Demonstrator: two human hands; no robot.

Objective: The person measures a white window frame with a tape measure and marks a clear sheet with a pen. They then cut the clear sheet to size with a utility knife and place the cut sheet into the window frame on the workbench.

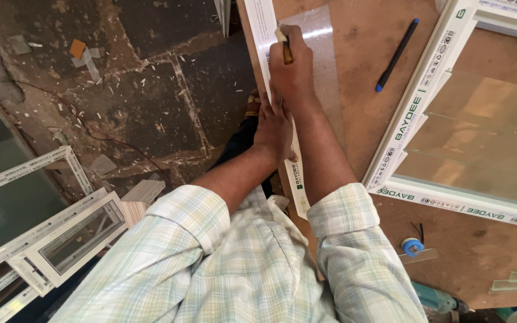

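My right hand (pixel 294 69) grips a wooden-handled tool (pixel 285 48) and presses its tip against a long white plastic strip (pixel 263 24) that lies along the left edge of the brown workbench (pixel 360 96). My left hand (pixel 273 128) lies flat on the same strip just below the right hand, holding it down. A clear glass pane (pixel 324 42) lies under and beside the right hand. The lower end of the strip (pixel 299 185) passes between my forearms.
A blue and black pen (pixel 397 55) lies on the bench. A white window frame with glass (pixel 450 119) fills the right side. A blue tape roll (pixel 413 246) and a teal power tool (pixel 438 298) sit near the front. More white frames (pixel 61 239) rest on the littered stone floor.
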